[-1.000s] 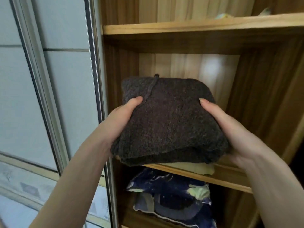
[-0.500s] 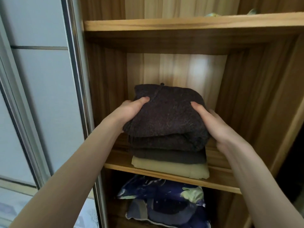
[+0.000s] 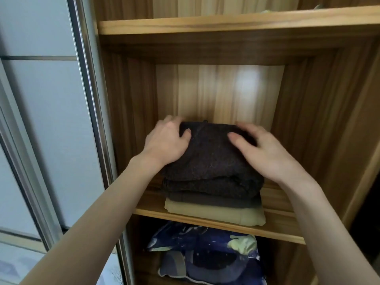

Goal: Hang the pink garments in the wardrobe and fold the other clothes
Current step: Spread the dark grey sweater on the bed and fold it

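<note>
A folded dark brown fuzzy garment [image 3: 209, 161] lies on top of a small pile on the middle wardrobe shelf [image 3: 275, 231]. Under it are a folded dark grey garment [image 3: 211, 199] and a folded beige garment [image 3: 216, 213]. My left hand [image 3: 166, 140] rests on the brown garment's back left corner, thumb on top and fingers over its far edge. My right hand [image 3: 265, 149] lies on its right side with the fingers spread and loosely bent, thumb pointing left. Neither hand lifts the garment. No pink garment is in view.
A dark blue patterned bundle [image 3: 205, 254] fills the compartment below. Another wooden shelf [image 3: 226, 23] closes the compartment from above. The grey sliding door and its metal frame [image 3: 86, 95] stand at the left. The wardrobe's right wall [image 3: 349, 140] is close to my right arm.
The brown garment has gone from in front of the shelf onto the pile. Both hands slid from its underside and sides up onto its top, deeper into the compartment.
</note>
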Action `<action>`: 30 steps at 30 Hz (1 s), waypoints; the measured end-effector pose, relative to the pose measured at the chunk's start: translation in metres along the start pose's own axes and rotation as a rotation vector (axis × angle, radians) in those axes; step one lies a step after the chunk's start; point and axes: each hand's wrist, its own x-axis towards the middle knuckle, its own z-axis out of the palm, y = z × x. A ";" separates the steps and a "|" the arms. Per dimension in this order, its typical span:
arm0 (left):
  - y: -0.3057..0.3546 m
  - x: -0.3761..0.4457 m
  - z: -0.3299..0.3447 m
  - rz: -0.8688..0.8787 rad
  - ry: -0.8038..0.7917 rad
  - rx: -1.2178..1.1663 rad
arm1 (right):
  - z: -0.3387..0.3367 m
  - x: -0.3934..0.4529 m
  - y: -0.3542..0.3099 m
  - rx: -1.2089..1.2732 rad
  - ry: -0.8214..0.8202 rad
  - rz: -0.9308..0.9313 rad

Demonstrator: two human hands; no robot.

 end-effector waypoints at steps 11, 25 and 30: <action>0.009 -0.003 0.046 0.063 -0.283 0.063 | 0.029 0.006 0.032 -0.103 -0.191 0.109; 0.012 -0.047 0.042 0.166 0.038 0.120 | 0.031 -0.015 0.026 -0.219 0.016 -0.063; 0.005 -0.053 0.041 0.281 0.143 0.174 | 0.027 -0.040 0.013 -0.303 0.206 -0.143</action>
